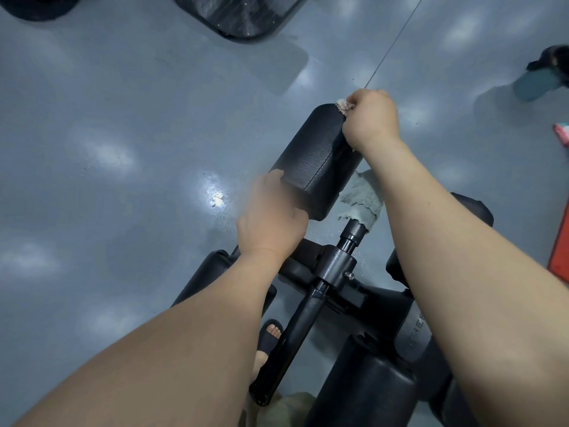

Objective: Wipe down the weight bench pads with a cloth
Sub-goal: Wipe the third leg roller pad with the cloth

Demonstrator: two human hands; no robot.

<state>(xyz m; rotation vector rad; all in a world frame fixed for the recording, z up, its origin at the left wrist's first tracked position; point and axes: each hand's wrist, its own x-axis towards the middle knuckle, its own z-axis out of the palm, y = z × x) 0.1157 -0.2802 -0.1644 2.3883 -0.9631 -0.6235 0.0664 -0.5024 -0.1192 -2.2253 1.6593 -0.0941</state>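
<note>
The black pad (317, 161) tops the bench post (348, 245), my right hand (371, 118) clenched on the cloth (361, 195) at its far end, my left hand (271, 223) gripping its near corner: mid-wipe, I reckon, needing a firm drag back along it.

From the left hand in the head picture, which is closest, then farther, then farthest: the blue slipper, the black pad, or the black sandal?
1. The black pad: the left hand holds its near end.
2. The black sandal: lower down in the picture.
3. The blue slipper: far off, upper right.
</note>
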